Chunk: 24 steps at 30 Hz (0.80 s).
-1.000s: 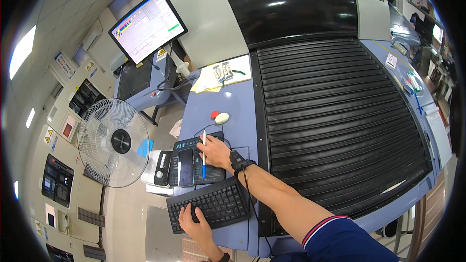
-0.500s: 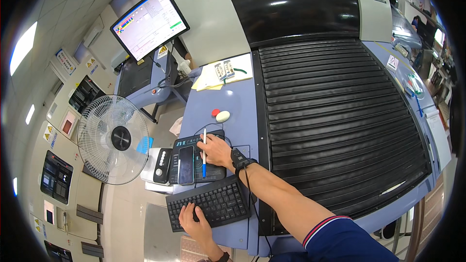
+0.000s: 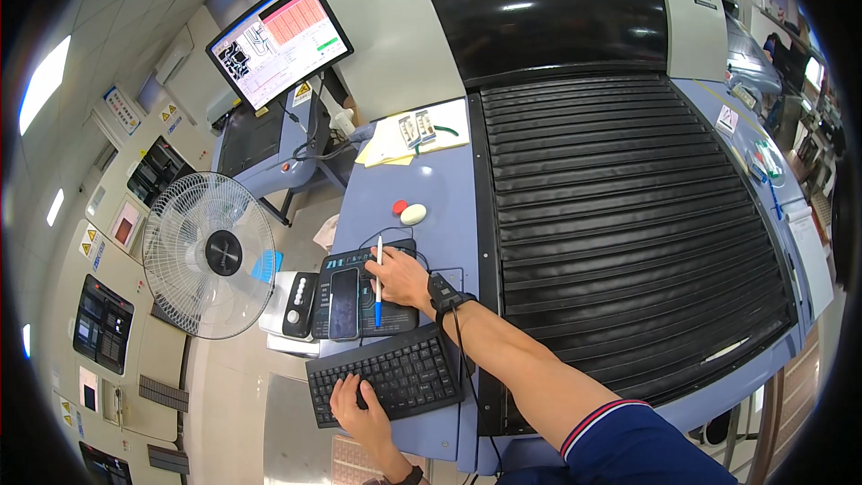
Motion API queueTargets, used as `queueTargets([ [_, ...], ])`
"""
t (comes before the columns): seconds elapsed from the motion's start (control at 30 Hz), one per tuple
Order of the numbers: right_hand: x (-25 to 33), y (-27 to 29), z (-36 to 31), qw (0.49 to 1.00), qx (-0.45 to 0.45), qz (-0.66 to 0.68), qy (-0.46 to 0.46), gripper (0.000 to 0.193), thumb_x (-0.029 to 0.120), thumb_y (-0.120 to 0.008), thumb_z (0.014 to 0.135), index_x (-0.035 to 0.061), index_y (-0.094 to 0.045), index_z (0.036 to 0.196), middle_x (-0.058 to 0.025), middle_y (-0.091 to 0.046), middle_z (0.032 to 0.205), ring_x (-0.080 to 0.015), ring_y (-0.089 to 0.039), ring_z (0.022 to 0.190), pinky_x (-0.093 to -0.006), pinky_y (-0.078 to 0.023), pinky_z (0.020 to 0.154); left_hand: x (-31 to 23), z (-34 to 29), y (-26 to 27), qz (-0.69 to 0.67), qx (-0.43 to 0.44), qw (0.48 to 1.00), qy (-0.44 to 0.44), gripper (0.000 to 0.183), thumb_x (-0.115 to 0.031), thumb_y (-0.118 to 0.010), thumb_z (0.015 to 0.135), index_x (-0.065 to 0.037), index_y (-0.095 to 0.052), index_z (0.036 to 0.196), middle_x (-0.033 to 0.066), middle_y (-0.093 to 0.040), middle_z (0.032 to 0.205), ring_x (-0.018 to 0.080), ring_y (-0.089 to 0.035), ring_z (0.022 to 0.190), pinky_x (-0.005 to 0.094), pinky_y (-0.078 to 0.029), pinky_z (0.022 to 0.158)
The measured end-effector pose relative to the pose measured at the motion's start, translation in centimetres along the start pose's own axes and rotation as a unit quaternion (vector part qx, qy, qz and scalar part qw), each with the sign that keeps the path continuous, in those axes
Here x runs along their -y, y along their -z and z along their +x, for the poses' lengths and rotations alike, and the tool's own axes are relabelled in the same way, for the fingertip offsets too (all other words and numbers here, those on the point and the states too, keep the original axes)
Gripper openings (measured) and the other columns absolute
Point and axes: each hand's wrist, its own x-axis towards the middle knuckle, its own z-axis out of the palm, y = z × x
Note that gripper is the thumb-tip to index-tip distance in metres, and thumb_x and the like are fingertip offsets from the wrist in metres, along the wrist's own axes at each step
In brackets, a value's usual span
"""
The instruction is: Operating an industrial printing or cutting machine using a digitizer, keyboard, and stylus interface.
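Head view: pen (image 3: 378, 307) held between fingers of the right hand (image 3: 404, 278), keyboard (image 3: 411, 377) beneath the left hand (image 3: 363, 413) (grip loosely spread).

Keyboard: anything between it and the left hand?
Nothing visible. The left hand is on the keyboard, fingers spread over keys toward its left end. The phone and pen are past the keyboard's far edge, not in between.

Navy-blue short fabric sleeve (image 3: 639, 445), red-and-white striped cuff (image 3: 593, 422), boxy black right-wrist strap (image 3: 444, 295), thin black cable (image 3: 459, 339), dark left-wrist band (image 3: 413, 475)
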Motion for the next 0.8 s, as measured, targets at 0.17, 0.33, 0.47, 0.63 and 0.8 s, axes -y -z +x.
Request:
queueTargets([
  [0.17,0.18,0.36,0.0,0.999,0.015,0.028,0.006,0.029,0.012,-0.072,0.081,0.0024,-0.06,0.105,-0.0226,-0.061,0.124,-0.0362,-0.059,0.115,-0.0429,-0.051,0.1,-0.05,-0.01,0.03,-0.001,-0.001,1.0,0.007,0.025,-0.019,-0.065,0.095,0.0,-0.073,0.109,0.0142,-0.072,0.118,0.0347,-0.058,0.123,0.0479,-0.042,0.106],
  [0.33,0.23,0.56,-0.03,0.999,0.031,0.041,0.001,0.031,0.011,-0.071,0.08,0.0034,-0.058,0.108,-0.027,-0.056,0.134,-0.038,-0.057,0.123,-0.0414,-0.05,0.104,0.36,-0.04,-0.12,-0.001,-0.004,1.0,-0.009,0.025,-0.019,-0.066,0.095,0.0,-0.073,0.108,0.0142,-0.072,0.116,0.0348,-0.059,0.122,0.0479,-0.043,0.105],
  [0.47,0.18,0.5,-0.08,0.999,0.029,0.04,0.006,0.031,0.01,-0.07,0.08,0.0032,-0.058,0.108,-0.0251,-0.057,0.131,-0.0362,-0.058,0.119,-0.041,-0.05,0.103,0.08,-0.03,-0.18,-0.009,-0.011,1.0,-0.008,0.024,-0.018,-0.067,0.094,0.0,-0.073,0.107,0.0144,-0.072,0.116,0.0346,-0.059,0.121,0.0478,-0.043,0.105],
  [0.63,0.01,0.6,0.04,0.998,0.056,0.04,-0.002,0.032,0.013,-0.071,0.084,0.0041,-0.06,0.113,-0.0244,-0.056,0.134,-0.0373,-0.056,0.122,-0.0413,-0.049,0.105,-0.25,0.08,-0.19,-0.001,-0.028,0.999,-0.023,0.021,-0.014,-0.067,0.094,0.001,-0.073,0.106,0.0171,-0.073,0.111,0.0389,-0.062,0.116,0.0479,-0.047,0.101],
  [0.8,0.24,0.67,0.13,0.996,0.084,0.039,-0.011,0.034,0.017,-0.072,0.088,0.0051,-0.062,0.118,-0.0251,-0.055,0.138,-0.0391,-0.055,0.128,-0.0419,-0.048,0.108,-0.17,0.13,-0.05,0.005,-0.027,0.999,-0.027,0.02,-0.014,-0.066,0.094,0.001,-0.073,0.106,0.0168,-0.073,0.112,0.0389,-0.062,0.116,0.048,-0.047,0.101],
])
